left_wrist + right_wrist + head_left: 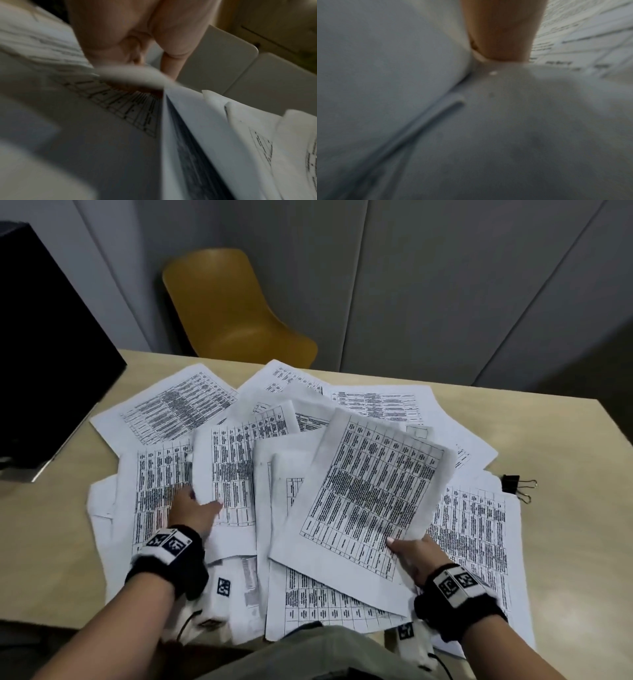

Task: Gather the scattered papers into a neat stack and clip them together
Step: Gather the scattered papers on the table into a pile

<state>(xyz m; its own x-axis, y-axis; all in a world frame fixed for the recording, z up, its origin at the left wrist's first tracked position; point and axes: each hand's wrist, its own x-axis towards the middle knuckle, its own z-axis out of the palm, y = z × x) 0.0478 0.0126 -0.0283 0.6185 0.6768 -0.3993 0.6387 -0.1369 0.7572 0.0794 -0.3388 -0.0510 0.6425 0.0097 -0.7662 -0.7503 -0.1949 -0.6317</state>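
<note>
Many white printed paper sheets (178,412) lie scattered, overlapping, across the light wooden table (565,440).
The right hand (416,559) pinches one raised table-printed sheet (370,491) at its near edge; the left hand (193,508) grips another sheet's edge (233,460). Beside the pile's right edge lies a black binder clip (512,483).

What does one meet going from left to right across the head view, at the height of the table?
Black monitor → left hand gripping a sheet → lifted sheet → right hand → binder clip.
</note>
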